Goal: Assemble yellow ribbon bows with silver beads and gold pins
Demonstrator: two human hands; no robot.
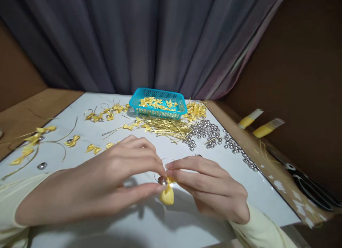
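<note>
Just over the white board, both my hands meet at a small yellow ribbon bow. My left hand pinches a silver bead beside the bow between thumb and index finger. From the other side, my right hand has its fingertips closed on the upper part of the bow. A thin wire ring loops up behind the fingertips. My fingers cover the spot where bead, bow and ring come together, so how they are joined is hidden.
Beyond my hands are a turquoise basket of yellow bows, a bundle of gold wires and scattered silver beads. Finished-looking bows with rings lie back left. Black scissors and two yellow-filled tubes lie at right.
</note>
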